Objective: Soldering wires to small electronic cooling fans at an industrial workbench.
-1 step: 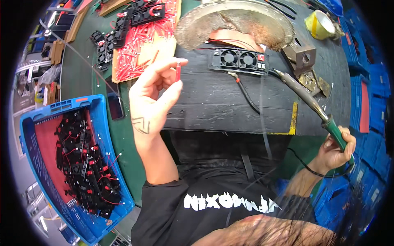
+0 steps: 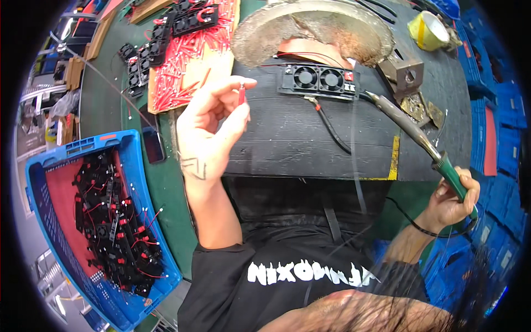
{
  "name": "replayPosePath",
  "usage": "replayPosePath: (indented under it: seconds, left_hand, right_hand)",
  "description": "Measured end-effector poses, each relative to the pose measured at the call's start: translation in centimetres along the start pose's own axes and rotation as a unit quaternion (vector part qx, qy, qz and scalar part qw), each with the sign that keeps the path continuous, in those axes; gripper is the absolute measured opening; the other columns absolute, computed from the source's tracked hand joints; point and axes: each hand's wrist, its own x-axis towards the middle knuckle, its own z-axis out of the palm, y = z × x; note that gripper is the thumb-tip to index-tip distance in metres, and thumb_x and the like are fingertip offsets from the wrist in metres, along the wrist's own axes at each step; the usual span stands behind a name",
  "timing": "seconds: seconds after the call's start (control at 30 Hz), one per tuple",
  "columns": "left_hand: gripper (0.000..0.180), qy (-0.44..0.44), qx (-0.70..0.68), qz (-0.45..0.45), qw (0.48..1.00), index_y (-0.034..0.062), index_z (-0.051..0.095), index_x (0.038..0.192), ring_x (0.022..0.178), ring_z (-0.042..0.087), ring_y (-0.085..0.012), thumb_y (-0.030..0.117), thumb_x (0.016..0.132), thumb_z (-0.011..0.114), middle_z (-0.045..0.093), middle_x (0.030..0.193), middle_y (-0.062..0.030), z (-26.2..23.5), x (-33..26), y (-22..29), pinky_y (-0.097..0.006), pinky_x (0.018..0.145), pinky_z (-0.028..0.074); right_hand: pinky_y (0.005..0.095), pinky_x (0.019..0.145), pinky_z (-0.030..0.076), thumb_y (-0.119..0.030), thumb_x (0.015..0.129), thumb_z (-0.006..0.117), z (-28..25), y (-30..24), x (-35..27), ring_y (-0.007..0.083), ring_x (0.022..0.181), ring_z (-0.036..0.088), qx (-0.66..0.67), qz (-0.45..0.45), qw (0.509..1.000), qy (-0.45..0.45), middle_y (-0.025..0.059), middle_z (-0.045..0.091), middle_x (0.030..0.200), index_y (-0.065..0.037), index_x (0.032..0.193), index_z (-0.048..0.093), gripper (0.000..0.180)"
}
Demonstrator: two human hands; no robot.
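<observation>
Between thumb and fingers, my left hand [image 2: 206, 130] pinches a short red piece with a pale metal tip [image 2: 241, 95], held upright over the near left of the black bench top. My right hand [image 2: 452, 200] is wrapped round the green handle of a soldering iron [image 2: 410, 127]. Its tip points up and left, close to the right end of a black board with two fans [image 2: 318, 82]; whether they touch I cannot tell. That board lies flat and carries a red part at its right side. A black cable [image 2: 333, 131] with a red band ends at its lower edge.
Behind the board stands a crusted round metal dish [image 2: 251, 44]. Many red pieces [image 2: 166, 91] lie on cardboard at the far left, beside more fan boards [image 2: 194, 21]. A blue crate [image 2: 138, 177] of fan units stands left. Metal brackets [image 2: 408, 77] and a yellow cup [image 2: 428, 32] sit right.
The whole view has shifted slightly. My left hand has shifted a little to the right with the red piece still pinched; the soldering iron stays in my right hand.
</observation>
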Motion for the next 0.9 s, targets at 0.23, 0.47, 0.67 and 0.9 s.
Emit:
replayPosePath:
  seconds: [0.23,0.47,0.67,0.9]
  left_hand:
    - [0.008,0.0,-0.047,0.078,0.996,-0.0008,0.075,0.097,0.075,0.064,-0.0085,0.004,0.09,0.074,0.072,0.087,-0.0023,7.3,3.3,-1.9,-0.022,0.068,0.05]
    - [0.016,-0.032,0.066,0.119,0.99,-0.0021,0.075,0.103,0.075,0.056,-0.0064,-0.003,0.087,0.075,0.069,0.09,-0.0025,9.7,5.5,-3.6,-0.02,0.072,0.045]
    - [0.018,0.001,0.098,0.237,0.967,0.0008,0.075,0.095,0.067,0.055,-0.0091,-0.002,0.078,0.082,0.07,0.083,-0.0028,10.4,6.2,-5.7,-0.022,0.061,0.045]
    - [0.017,-0.035,0.118,0.21,0.97,-0.0045,0.073,0.1,0.074,0.055,-0.0071,-0.006,0.084,0.078,0.069,0.092,-0.0041,9.8,6.0,-6.2,-0.02,0.071,0.045]
  right_hand:
    - [0.0258,0.05,0.039,-0.03,0.101,0.044,1.7,0.0,1.1,0.0153,0.052,0.047,-0.036,-0.011,0.998,-0.042,0.0123,0.054,0.07,0.0,0.1,0.067,0.038]
    - [0.0257,0.05,0.036,-0.031,0.102,0.043,2.4,0.1,2.0,0.0151,0.052,0.046,-0.049,-0.014,0.996,-0.074,0.0128,0.055,0.07,0.0,0.101,0.066,0.039]
    - [0.025,0.046,0.037,-0.03,0.101,0.04,2.3,0.7,2.9,0.014,0.048,0.047,-0.058,-0.012,0.995,-0.084,0.0135,0.055,0.069,0.002,0.098,0.063,0.04]
    - [0.0259,0.048,0.038,-0.031,0.101,0.04,2.5,1.0,3.4,0.0131,0.048,0.047,-0.057,-0.013,0.993,-0.098,0.0127,0.056,0.069,0.001,0.1,0.064,0.04]
